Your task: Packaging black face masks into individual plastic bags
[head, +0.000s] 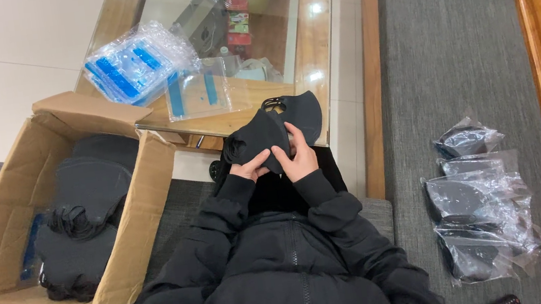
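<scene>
Both my hands hold a black fabric face mask [267,128] in front of my chest, over the near edge of a glass-topped table [313,49]. My left hand [250,168] pinches the mask's lower left part. My right hand [297,157] grips its lower middle, fingers pressed on the cloth. The mask's ear loops show at its top. I wear a black jacket with long sleeves.
An open cardboard box [125,213] with several black masks stands at my left. A pile of clear zip bags with blue strips [134,65] and one separate bag [203,92] lie on the table. Several bagged masks [480,208] rest on the grey cushion at right.
</scene>
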